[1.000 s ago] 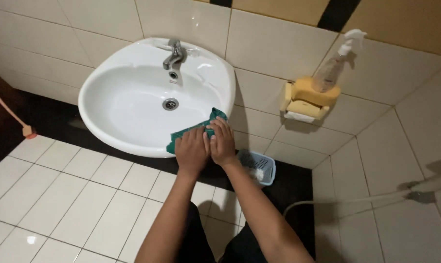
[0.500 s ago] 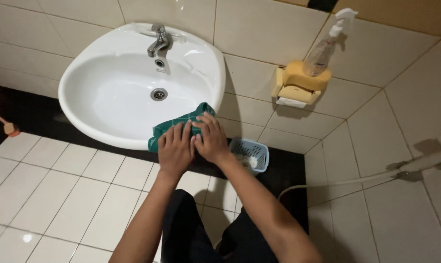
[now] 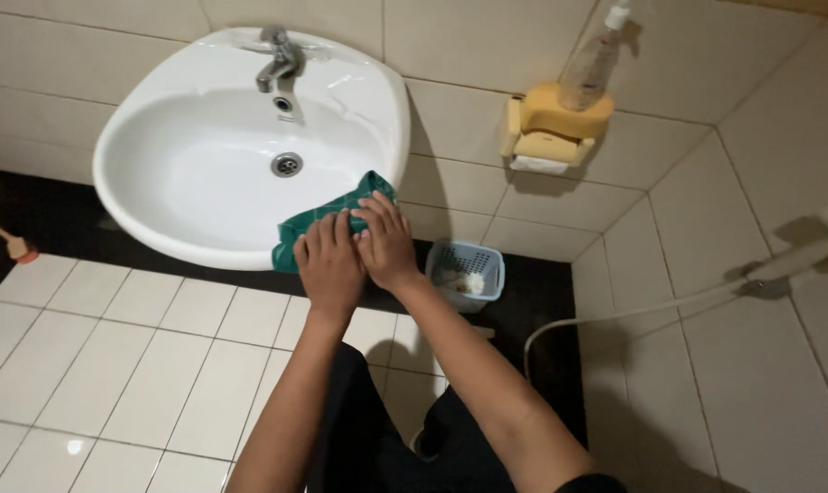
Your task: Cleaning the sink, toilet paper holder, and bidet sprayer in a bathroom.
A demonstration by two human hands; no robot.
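Wash basin [image 3: 185, 173]: white, wall-mounted, oval bowl. Inner surface looks clean and dry-bright, with no visible suds or standing water. The front-right rim is the part under work; by judgement the bowl interior needs little more, while the outer rim and underside cannot be assessed from here.

Floor tiles [image 3: 94, 365]: white squares with a dark band along the wall. No sign that the cloth has reached them.

Hose and spray head [image 3: 779, 265]: white, hanging along the right wall, untouched.

Soap holder [image 3: 551, 128]: yellow, wall-fixed, well apart from the hands, with a clear spray bottle [image 3: 596, 55] standing on top.

Basket [image 3: 466, 272]: small, pale blue, on the floor below the basin's right side, with some white contents.

Right hand [image 3: 388, 242]: flat, fingers spread, pressing on the cloth at the basin rim; not gripping.

Left hand [image 3: 330, 265]: just beside the right and touching it, palm down on the same cloth, fingers extended, likewise pressing.

Cloth [image 3: 318, 224]: green, folded, draped over the front-right rim of the basin under both hands.

Tap [image 3: 279, 62]: metal, at the back of the basin, shut off. Drain [image 3: 287, 164]: metal, open, at the bowl's centre.

Status, as judged: rim wipe in progress, remaining rim sections likely outstanding.
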